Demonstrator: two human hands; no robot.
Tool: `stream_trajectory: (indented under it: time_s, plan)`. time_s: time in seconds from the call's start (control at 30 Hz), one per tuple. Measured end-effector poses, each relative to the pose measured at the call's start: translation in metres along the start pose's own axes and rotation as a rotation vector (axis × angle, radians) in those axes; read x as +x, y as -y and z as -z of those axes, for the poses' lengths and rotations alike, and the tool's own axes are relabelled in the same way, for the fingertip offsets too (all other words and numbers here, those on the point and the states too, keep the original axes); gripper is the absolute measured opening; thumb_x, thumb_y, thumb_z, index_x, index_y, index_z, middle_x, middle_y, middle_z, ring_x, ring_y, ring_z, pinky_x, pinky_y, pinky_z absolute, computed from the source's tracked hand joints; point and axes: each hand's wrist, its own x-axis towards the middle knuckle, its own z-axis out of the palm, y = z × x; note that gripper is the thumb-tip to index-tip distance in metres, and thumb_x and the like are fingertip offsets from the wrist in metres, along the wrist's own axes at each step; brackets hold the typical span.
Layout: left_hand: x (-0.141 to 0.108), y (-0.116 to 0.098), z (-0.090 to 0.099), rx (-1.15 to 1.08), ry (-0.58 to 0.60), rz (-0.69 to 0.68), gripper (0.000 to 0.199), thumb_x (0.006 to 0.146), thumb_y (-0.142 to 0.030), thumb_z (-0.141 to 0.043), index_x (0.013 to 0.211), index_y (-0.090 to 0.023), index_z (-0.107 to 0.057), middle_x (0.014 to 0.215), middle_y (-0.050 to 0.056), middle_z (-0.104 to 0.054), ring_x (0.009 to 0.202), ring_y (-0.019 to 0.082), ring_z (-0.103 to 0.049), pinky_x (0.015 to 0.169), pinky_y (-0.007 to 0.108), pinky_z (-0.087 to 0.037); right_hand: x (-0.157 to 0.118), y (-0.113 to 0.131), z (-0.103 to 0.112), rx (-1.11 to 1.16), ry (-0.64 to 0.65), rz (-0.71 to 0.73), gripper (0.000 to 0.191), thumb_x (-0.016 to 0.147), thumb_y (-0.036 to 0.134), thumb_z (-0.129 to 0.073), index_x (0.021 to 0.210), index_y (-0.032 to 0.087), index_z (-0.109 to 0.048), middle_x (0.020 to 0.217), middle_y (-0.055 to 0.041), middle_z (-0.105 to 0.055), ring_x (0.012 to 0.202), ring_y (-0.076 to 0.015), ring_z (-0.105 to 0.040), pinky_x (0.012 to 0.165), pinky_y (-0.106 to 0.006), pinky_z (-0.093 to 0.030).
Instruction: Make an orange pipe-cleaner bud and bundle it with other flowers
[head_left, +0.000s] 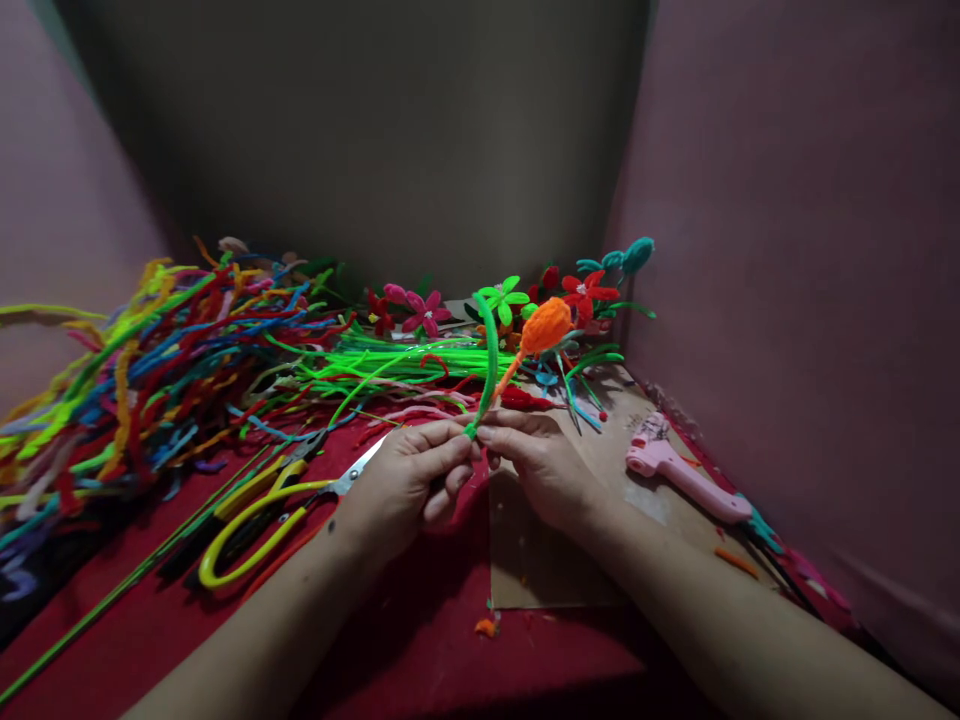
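In the middle of the head view, my left hand pinches the lower end of a green pipe cleaner, which rises in a curve above the fingers. My right hand is closed right beside it, with its fingertips touching the foot of the green piece. An orange pipe-cleaner flower bud stands tilted to the right, its thin orange stem running down to the right fingertips. Where stem and green piece meet, the fingers partly hide them.
On the left lies a heap of colourful pipe cleaners, with yellow-handled scissors and pliers in front. Finished flowers and green stems lie behind the hands. A pink glue gun rests on cardboard at right.
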Motion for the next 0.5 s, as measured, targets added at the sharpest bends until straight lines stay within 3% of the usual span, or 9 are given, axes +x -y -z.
stream_trajectory:
  time_s: [0.17, 0.3, 0.4, 0.5]
  plan:
    - [0.002, -0.0001, 0.0047, -0.223, 0.158, 0.12, 0.014, 0.081, -0.027, -0.055, 0.073, -0.015, -0.058, 0.045, -0.008, -0.041, 0.027, -0.001, -0.016, 0.026, 0.011, -0.02, 0.0022, -0.0026, 0.0013, 0.222, 0.023, -0.122, 0.01, 0.065, 0.016, -0.069, 0.074, 0.02, -0.072, 0.07, 0.001, -0.067, 0.065, -0.0116, -0.055, 0.068, -0.027, -0.041]
    - [0.0043, -0.0007, 0.005, -0.193, 0.206, 0.131, 0.013, 0.081, -0.028, -0.054, 0.074, -0.017, -0.057, 0.044, -0.01, -0.038, 0.027, 0.0, -0.012, 0.026, 0.013, -0.018, 0.0034, -0.0061, 0.0038, 0.245, 0.012, -0.137, 0.008, 0.065, 0.015, -0.069, 0.072, 0.019, -0.072, 0.066, 0.0014, -0.065, 0.06, -0.0095, -0.052, 0.064, -0.025, -0.04]
    - [0.004, 0.0013, 0.0019, 0.161, 0.059, -0.025, 0.022, 0.085, -0.034, -0.047, 0.074, -0.017, -0.056, 0.046, -0.007, -0.042, 0.03, 0.003, -0.027, 0.031, 0.015, -0.025, 0.0033, -0.0071, 0.0023, 0.224, -0.054, -0.081, 0.007, 0.063, 0.015, -0.069, 0.069, 0.018, -0.072, 0.066, 0.0007, -0.066, 0.063, -0.0106, -0.054, 0.065, -0.026, -0.041]
    - [0.0028, 0.0073, -0.0014, 0.747, -0.24, -0.401, 0.017, 0.085, -0.029, -0.048, 0.08, -0.016, -0.058, 0.058, -0.001, -0.055, 0.049, 0.009, -0.05, 0.049, 0.02, -0.039, 0.0024, -0.0057, -0.0032, 0.243, -0.129, -0.046, 0.009, 0.062, 0.015, -0.069, 0.069, 0.018, -0.073, 0.068, -0.0004, -0.068, 0.068, -0.0124, -0.058, 0.073, -0.028, -0.043]
